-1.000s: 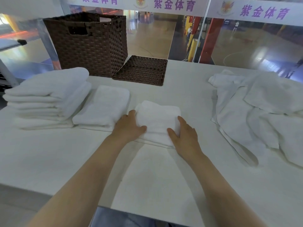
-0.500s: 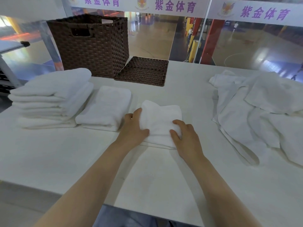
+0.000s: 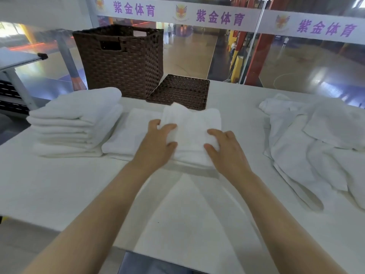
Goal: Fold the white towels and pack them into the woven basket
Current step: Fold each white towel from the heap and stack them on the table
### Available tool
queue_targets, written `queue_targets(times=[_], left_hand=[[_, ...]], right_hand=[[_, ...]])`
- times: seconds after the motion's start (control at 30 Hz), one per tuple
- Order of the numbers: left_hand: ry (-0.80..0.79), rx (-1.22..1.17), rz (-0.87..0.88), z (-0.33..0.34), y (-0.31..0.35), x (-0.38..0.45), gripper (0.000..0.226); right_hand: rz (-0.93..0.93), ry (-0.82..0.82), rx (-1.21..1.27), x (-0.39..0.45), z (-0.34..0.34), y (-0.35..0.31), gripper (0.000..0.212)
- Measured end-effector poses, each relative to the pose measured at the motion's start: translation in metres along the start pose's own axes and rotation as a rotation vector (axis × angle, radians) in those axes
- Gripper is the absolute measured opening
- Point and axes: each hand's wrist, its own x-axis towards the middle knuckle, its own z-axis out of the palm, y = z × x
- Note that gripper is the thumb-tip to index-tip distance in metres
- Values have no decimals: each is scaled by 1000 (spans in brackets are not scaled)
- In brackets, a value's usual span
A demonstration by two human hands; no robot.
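A folded white towel (image 3: 192, 127) is lifted off the table, with a shadow beneath its near edge. My left hand (image 3: 158, 143) grips its left edge, thumb on top. Its right side is gripped by my right hand (image 3: 227, 151), thumb over the fold. It partly overlaps another folded towel (image 3: 126, 135) lying to its left. A stack of folded towels (image 3: 79, 119) sits further left. The dark brown woven basket (image 3: 122, 64) stands upright at the back left; its inside is hidden.
The basket's flat woven lid (image 3: 181, 91) lies beside it on the white table (image 3: 59, 194). A heap of unfolded white towels (image 3: 316, 139) covers the right side. A glass partition runs behind the table's far edge.
Both hands have closed on the folded towel's sides and raised it off the table, shifting it left and away from me, over the neighbouring folded towel.
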Motion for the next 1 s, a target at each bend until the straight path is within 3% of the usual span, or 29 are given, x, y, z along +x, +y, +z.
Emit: queue_targets(times=[0.3, 0.53, 0.63, 0.77, 0.87, 1.0], left_hand=[[113, 282, -108, -82, -55, 55, 48], [16, 709, -157, -82, -81, 72, 47], [-128, 837, -176, -68, -86, 72, 42], [-195, 780, -197, -54, -105, 71, 51], [-235, 539, -320, -53, -109, 68, 44], [-299, 283, -325, -48, -118, 65, 50]], right_hand=[[-143, -80, 101, 77, 39, -97, 47], [-47, -218, 141, 94, 85, -116, 47], [-2, -285, 146, 88, 98, -107, 47], [17, -292, 175, 82, 106, -98, 46], [38, -291, 174, 83, 104, -94, 45], [42, -262, 143, 82, 97, -79, 44]])
